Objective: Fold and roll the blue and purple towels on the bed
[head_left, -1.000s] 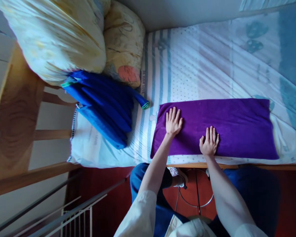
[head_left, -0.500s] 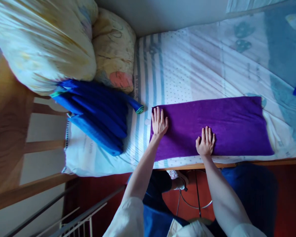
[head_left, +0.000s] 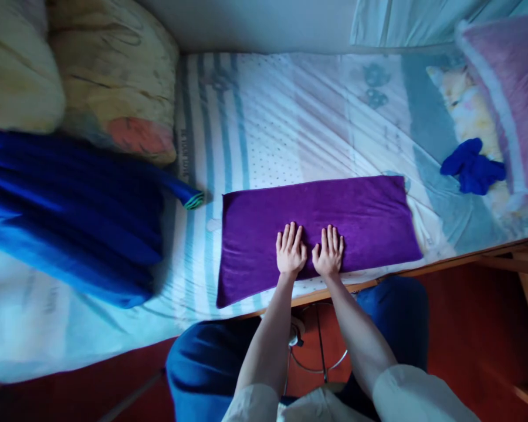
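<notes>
A purple cloth (head_left: 264,217) lies spread out flat near the front edge of the bed, its surface lightly wrinkled at the left end. Flat on its middle rests my left hand (head_left: 291,251), fingers extended and pointing away from me. Close beside it on the right, my right hand (head_left: 329,252) also lies flat on the cloth with the fingers a little apart. Neither hand grips anything, and a narrow gap separates them.
Blue clothing (head_left: 79,217) is heaped on the bed at left, below patterned pillows (head_left: 118,76). A small blue cloth (head_left: 474,167) and a pink pillow (head_left: 514,94) are at right. The patterned bed sheet (head_left: 317,129) reaches back to the wall.
My left hand has moved from the cloth's left end to its middle, beside my right hand. The view has shifted right, bringing the pink pillow and all of the small blue cloth into sight.
</notes>
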The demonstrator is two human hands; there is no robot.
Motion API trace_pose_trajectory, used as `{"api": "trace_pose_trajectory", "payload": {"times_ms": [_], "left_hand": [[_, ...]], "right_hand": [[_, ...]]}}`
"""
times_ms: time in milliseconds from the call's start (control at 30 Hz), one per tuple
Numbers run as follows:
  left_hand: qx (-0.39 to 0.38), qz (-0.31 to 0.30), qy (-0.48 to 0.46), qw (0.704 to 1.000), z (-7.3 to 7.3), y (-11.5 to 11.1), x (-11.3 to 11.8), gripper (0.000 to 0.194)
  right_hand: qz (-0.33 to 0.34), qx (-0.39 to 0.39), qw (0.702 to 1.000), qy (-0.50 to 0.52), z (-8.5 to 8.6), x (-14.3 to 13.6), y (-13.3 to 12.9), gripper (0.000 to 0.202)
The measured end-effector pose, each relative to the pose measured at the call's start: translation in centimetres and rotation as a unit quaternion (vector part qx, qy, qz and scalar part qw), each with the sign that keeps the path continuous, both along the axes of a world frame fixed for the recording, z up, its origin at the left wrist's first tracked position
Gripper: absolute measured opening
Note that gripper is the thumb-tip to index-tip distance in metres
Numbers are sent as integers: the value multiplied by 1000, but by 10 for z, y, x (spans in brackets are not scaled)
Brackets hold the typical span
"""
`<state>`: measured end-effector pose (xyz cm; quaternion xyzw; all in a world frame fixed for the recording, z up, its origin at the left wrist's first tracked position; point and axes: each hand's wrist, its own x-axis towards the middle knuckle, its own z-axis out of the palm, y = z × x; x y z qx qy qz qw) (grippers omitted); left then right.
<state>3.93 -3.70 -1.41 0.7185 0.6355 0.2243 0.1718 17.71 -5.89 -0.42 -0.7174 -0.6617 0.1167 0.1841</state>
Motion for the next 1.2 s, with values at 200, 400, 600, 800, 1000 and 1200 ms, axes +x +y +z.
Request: {"api": "trace_pose_trajectory", "payload": {"times_ms": [200, 400, 600, 800, 1000, 1200], "left_hand": [[23, 12, -6, 1000, 0, 1, 2, 64], [17, 14, -26, 999, 0, 1, 2, 67], [22, 21, -19, 999, 1, 2, 2, 67], [16, 24, -25, 999, -1, 2, 1, 68], [12, 25, -37, 999, -1, 2, 2, 67], [21, 23, -28, 999, 0, 2, 2, 63]], "right_hand": [[11, -26, 1000, 7, 6, 3, -4, 61], [163, -44, 985, 31, 14, 21, 16, 58], [289, -59, 955, -8, 26, 122, 84, 51], [99, -45, 986, -130, 26, 248, 117, 54], [45, -70, 988, -131, 29, 248, 127, 55], [264, -61, 961, -61, 30, 123, 126, 56]]}}
